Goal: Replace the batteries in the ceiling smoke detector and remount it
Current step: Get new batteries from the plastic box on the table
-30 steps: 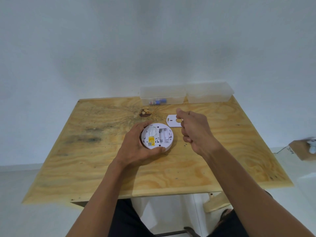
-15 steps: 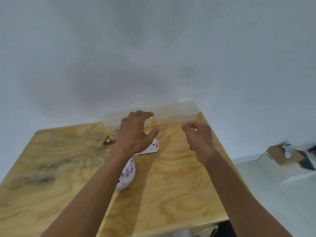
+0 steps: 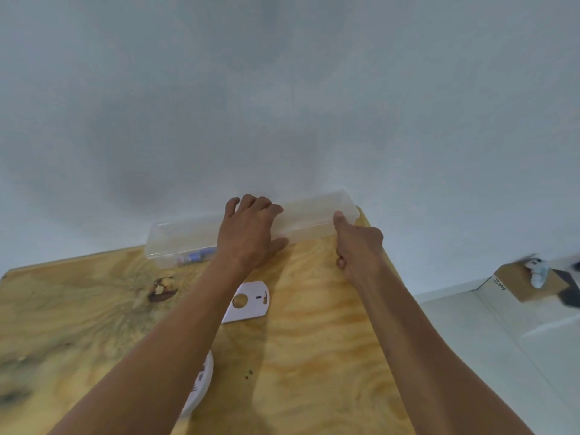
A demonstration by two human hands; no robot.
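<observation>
The white round smoke detector (image 3: 202, 383) lies on the wooden table (image 3: 314, 356), mostly hidden under my left forearm. Its white cover plate (image 3: 251, 301) lies apart from it, further back. Two clear plastic boxes stand side by side at the table's far edge. The left box (image 3: 175, 238) holds small batteries (image 3: 194, 255). My left hand (image 3: 251, 230) grips the left end of the right box (image 3: 314, 216), fingers over the lid and thumb at the front. My right hand (image 3: 357, 246) has curled fingers and its thumb tip touches that box's front right. Whatever the fist holds is hidden.
A dark knot (image 3: 161, 290) marks the wood left of my arms. A pale wall rises right behind the boxes. Off the table's right edge, on the floor, sits a cardboard box (image 3: 521, 282) with a white object on it.
My left hand let go of the smoke detector and moved to the right clear box. My right hand also moved back to that box. The view has tilted upward and closer.
</observation>
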